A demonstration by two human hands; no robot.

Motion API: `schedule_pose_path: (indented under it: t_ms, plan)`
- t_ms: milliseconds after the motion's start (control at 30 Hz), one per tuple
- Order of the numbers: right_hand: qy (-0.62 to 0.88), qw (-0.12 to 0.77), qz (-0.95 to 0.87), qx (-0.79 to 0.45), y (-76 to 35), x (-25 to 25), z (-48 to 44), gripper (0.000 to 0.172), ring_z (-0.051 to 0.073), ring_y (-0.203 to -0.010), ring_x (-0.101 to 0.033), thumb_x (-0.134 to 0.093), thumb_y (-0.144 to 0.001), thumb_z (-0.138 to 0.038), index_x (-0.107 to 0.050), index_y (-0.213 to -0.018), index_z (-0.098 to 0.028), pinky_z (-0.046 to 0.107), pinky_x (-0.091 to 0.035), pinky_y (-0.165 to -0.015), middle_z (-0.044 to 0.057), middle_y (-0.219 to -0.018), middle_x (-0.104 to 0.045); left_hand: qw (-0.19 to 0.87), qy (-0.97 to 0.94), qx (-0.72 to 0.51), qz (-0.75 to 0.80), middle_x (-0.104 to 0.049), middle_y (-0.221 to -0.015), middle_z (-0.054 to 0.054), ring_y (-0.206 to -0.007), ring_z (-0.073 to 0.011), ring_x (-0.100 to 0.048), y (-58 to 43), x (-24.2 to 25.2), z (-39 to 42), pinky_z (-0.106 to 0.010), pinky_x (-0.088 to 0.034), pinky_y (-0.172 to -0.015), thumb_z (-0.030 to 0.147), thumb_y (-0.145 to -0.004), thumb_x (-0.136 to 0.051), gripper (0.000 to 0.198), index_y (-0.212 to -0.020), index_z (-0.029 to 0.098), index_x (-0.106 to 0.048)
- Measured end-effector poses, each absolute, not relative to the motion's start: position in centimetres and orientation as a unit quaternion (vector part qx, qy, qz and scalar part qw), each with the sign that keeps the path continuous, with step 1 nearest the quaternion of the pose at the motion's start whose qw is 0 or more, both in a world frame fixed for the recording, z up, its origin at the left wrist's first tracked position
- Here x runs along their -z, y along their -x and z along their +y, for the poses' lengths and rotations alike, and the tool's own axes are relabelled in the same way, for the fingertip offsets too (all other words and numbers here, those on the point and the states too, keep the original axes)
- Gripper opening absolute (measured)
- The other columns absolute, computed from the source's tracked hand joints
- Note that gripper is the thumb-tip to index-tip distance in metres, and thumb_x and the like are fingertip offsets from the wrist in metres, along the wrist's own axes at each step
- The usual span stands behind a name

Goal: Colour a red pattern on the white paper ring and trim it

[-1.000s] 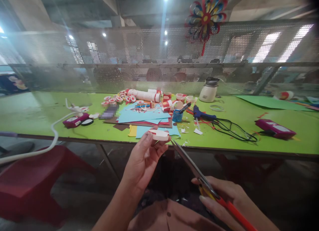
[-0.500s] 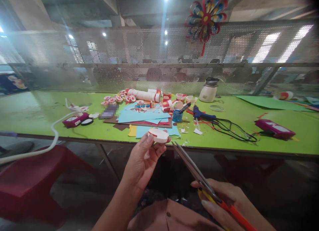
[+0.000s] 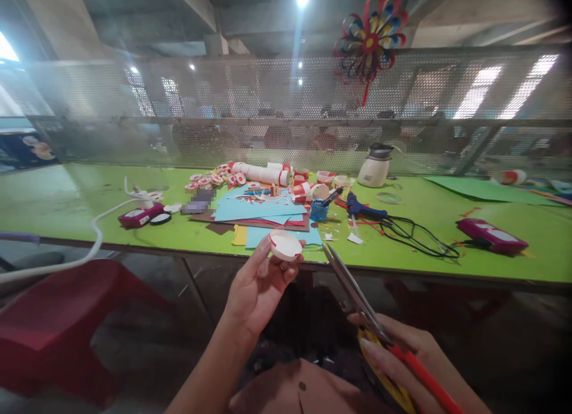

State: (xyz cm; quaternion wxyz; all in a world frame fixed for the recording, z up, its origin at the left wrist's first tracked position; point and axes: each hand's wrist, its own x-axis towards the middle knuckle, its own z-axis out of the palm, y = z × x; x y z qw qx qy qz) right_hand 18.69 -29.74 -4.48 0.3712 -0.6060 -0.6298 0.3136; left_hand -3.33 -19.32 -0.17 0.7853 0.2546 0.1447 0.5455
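Between the thumb and fingers of my left hand (image 3: 259, 289) is a cut-off paper cup bottom (image 3: 286, 246), a shallow white disc with a low rim and a bit of red. It is held in front of the table edge, tilted so its hollow side shows. My right hand (image 3: 402, 354) grips a pair of scissors (image 3: 357, 292) with red and yellow handles. Their blades point up and left, slightly parted at the tips, a short way right of the cup bottom and apart from it. Blue paper sheets (image 3: 259, 208) lie on the table beyond my left hand.
On the green table (image 3: 424, 223) lie a blue glue gun (image 3: 364, 208), a blue pen cup (image 3: 319, 211), stacked paper cups (image 3: 261, 173), cut cup bottoms (image 3: 208, 180) and purple power strips (image 3: 491, 236), (image 3: 140, 215). A kettle (image 3: 374, 165) stands behind. A red stool (image 3: 58, 307) is at left.
My left hand has tilted the cup bottom so more of its hollow shows. The scissors have shifted slightly right, away from it, and the yellow handle shows more.
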Motion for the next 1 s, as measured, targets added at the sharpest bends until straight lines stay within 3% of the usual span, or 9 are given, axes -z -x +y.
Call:
schedule_pose_path:
  t_ms: [267,600,800,1000]
  plan:
    - [0.624,0.429,-0.543,-0.362,-17.2,3.1,-29.8,0.046,0.012,-0.053,-0.049,-0.062,-0.078,-0.053,-0.07,-0.105,-0.017,0.022,-0.042,-0.049,-0.002,-0.06,-0.052,0.801,-0.258,-0.525,0.127,-0.07,-0.097,-0.014,-0.074,-0.0153,-0.067,3.3,0.2,-19.2,-0.021,-0.051,-0.063,0.025,-0.089,-0.054,0.029,-0.115,0.014,-0.06]
    - [0.595,0.412,-0.565,-0.397,-16.5,2.1,-29.6,0.048,0.018,-0.057,-0.058,-0.064,-0.077,-0.053,-0.07,-0.107,-0.016,0.025,-0.048,-0.052,0.001,-0.059,-0.059,0.796,-0.248,-0.534,0.142,-0.071,-0.097,-0.015,-0.074,-0.0166,-0.069,3.7,0.0,-19.4,-0.021,-0.053,-0.061,0.025,-0.086,-0.057,0.032,-0.116,0.013,-0.06]
    - [0.604,0.434,-0.537,-0.397,-16.1,1.6,-29.6,0.051,0.015,-0.054,-0.055,-0.061,-0.079,-0.054,-0.066,-0.113,-0.015,0.025,-0.045,-0.05,-0.001,-0.059,-0.055,0.799,-0.238,-0.53,0.155,-0.071,-0.098,-0.017,-0.074,-0.0165,-0.069,3.6,-0.2,-19.3,-0.02,-0.052,-0.059,0.025,-0.089,-0.054,0.032,-0.118,0.014,-0.057]
    - [0.604,0.46,-0.514,-0.4,-15.7,1.0,-29.8,0.047,0.016,-0.055,-0.055,-0.06,-0.079,-0.055,-0.067,-0.106,-0.018,0.026,-0.046,-0.052,-0.001,-0.06,-0.054,0.782,-0.197,-0.562,0.184,-0.07,-0.095,-0.016,-0.083,-0.0207,-0.071,3.5,-0.6,-19.3,-0.021,-0.055,-0.062,0.021,-0.086,-0.056,0.021,-0.106,0.012,-0.058]
